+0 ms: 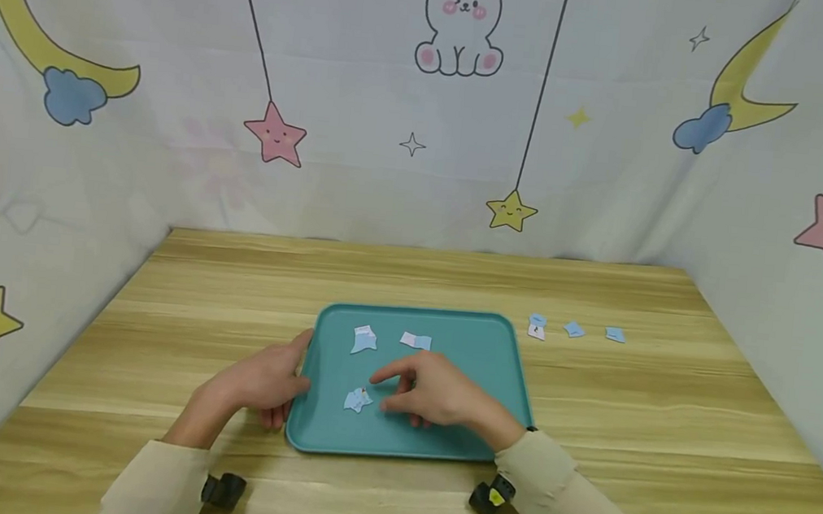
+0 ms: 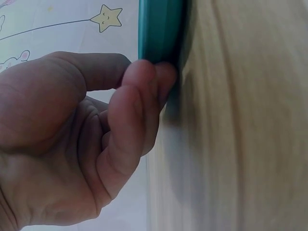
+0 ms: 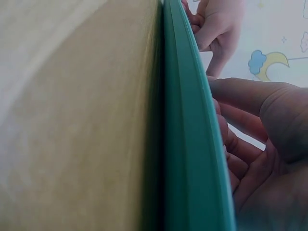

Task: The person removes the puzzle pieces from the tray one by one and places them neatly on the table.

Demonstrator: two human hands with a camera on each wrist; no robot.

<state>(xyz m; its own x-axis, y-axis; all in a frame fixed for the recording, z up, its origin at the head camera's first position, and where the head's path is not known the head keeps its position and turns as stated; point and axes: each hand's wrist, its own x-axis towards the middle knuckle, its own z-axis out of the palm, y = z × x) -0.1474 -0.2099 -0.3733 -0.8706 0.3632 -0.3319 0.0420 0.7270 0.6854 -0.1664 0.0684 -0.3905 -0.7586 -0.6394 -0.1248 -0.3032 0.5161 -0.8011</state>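
Note:
A teal tray (image 1: 471,368) lies on the wooden table, its side wall close up in the left wrist view (image 2: 161,31) and right wrist view (image 3: 195,125). My left hand (image 1: 261,379) (image 2: 72,130) grips its left edge, thumb on the rim, other fingers curled at the side. Over the tray my right hand (image 1: 440,390) (image 3: 274,149) has its index finger extended and nothing visibly held. Just left of its fingertips is a small light-blue joined paper piece (image 1: 358,399). Farther back on the tray are a blue-and-white piece (image 1: 364,340) and a pink-and-blue strip (image 1: 415,341).
On the table right of the tray are a blue-and-white piece (image 1: 537,327), a small blue piece (image 1: 574,329) and another blue piece (image 1: 615,334). A printed cloth (image 1: 350,203) with stars, moons and a rabbit hangs behind and at both sides.

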